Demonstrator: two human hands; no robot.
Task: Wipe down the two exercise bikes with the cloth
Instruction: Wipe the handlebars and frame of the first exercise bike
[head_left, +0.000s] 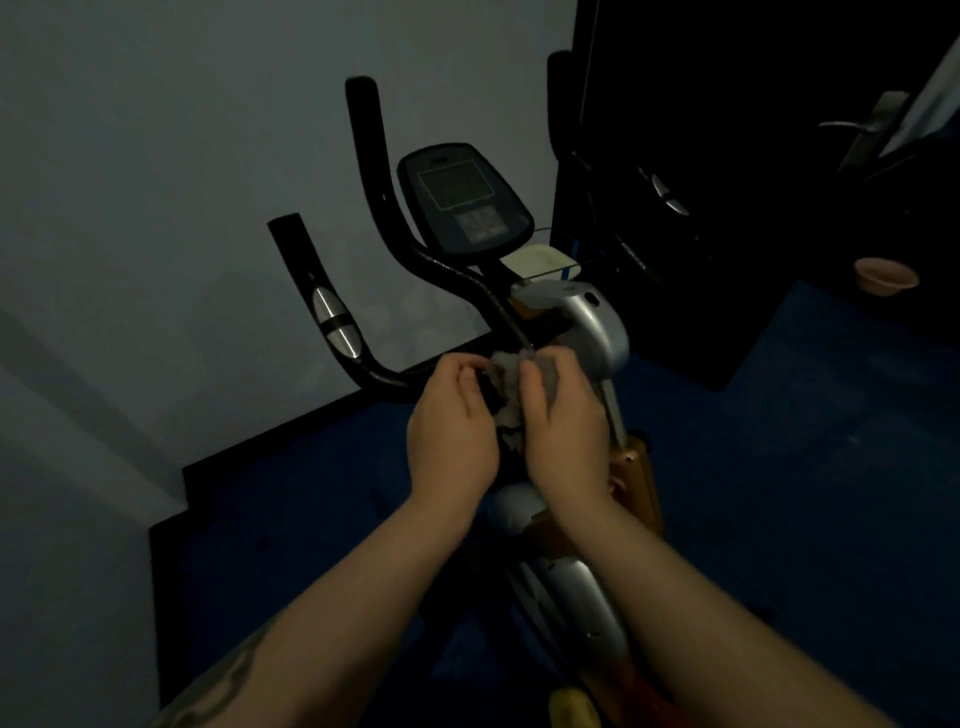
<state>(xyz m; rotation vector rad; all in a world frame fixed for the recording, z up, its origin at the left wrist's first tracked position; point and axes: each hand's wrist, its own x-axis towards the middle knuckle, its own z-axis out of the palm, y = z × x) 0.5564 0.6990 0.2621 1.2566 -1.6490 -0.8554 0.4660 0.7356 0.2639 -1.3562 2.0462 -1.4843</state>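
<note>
Cloth is being pinched at frame centre by fingers of left hand and right hand, probably being refolded for wiping the bike.

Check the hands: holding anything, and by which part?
Both hold the grey cloth. The left hand pinches its left edge and the right hand grips its right side, bunched just in front of the bike's handlebar.

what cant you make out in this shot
Head view only, dim light:
- cloth: mostly covered by the left hand and right hand.
- console: screen and buttons too dark and small to read.
- second bike: lost in the dark right side, if there at all.
- bike's pedals: not made out in the dark.
</note>
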